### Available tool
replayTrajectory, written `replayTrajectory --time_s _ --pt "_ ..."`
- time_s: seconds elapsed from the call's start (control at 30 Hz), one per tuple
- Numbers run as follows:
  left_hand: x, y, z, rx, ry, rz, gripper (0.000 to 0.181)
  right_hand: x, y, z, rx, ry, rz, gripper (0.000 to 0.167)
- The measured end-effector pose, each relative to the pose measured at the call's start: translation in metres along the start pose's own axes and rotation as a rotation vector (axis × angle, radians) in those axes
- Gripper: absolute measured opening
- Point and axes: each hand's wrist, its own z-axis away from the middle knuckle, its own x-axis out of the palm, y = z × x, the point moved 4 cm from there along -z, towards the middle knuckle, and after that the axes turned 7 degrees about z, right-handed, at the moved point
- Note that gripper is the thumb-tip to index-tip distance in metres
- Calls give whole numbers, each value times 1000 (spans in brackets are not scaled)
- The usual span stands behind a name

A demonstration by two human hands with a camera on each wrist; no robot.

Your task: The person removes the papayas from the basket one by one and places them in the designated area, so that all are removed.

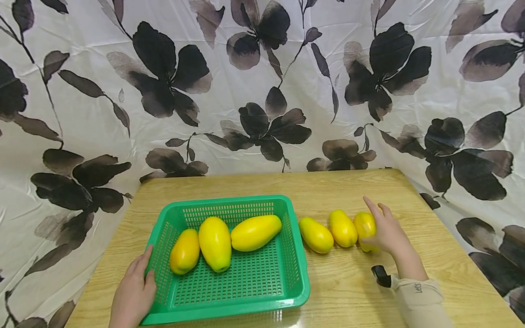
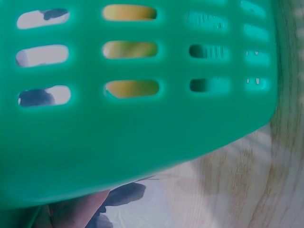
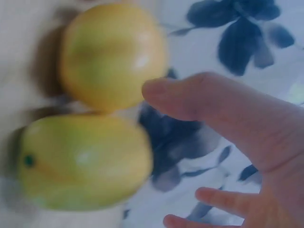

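Note:
A green plastic basket (image 1: 229, 314) with slotted walls holds three yellow papaya-like fruits, among them a middle one (image 1: 215, 243). My left hand (image 1: 133, 291) grips the basket's left rim; in the left wrist view the slotted wall (image 2: 142, 137) hides most of it. On the table to the basket's right lie three more such fruits: a left one (image 1: 316, 235), a middle one (image 1: 342, 228) and a right one (image 1: 365, 228). Fingers spread, my right hand (image 1: 391, 234) is at the right fruit and partly covers it. The right wrist view shows the thumb (image 3: 180, 97) overlapping one fruit's edge (image 3: 114, 54); contact is unclear.
The light wooden table (image 1: 340, 291) carries everything. Behind it and at both sides hangs a white cloth (image 1: 229, 86) with dark flowers. A black strap piece (image 1: 381, 276) sticks out by my right wrist.

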Motion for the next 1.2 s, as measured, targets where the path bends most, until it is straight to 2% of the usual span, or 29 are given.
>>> replayTrajectory --time_s 0.2,0.37,0.8,1.07,1.2 --pt "-1 1 0 16 21 -3 55 -20 -31 -4 -65 43 24 104" --pt "0 2 0 15 16 -2 55 -29 -54 -6 -131 58 39 100" --pt "-1 3 1 24 37 0 54 -33 -108 -21 -279 94 58 94" --pt "0 2 1 7 14 -2 55 -36 -142 -26 -361 131 51 93" --pt "-1 2 2 21 31 1 54 -34 -157 -27 -398 134 43 91"
